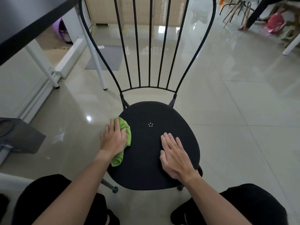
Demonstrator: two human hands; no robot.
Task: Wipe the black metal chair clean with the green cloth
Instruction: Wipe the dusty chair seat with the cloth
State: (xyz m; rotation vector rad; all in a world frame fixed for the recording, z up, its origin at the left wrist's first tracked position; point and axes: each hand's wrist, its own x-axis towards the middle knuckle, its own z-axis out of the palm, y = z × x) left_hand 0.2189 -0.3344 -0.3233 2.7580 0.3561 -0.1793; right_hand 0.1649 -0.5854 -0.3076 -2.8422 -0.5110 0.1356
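Observation:
The black metal chair (146, 168) stands in front of me, its round seat facing up and its spindle back rising to the top of the view. My left hand (112, 138) presses the green cloth (125, 132) flat on the seat's left edge, fingers spread over it. Part of the cloth sticks out below my wrist. My right hand (174, 157) lies flat on the right side of the seat, palm down, fingers together, holding nothing.
A dark table (24, 21) with white legs (97, 62) stands at the left. A grey mat (105, 58) lies on the tiled floor behind the chair. A grey box (19, 135) sits at the left. Wooden-legged chairs (235, 12) stand far right. My knees are at the bottom.

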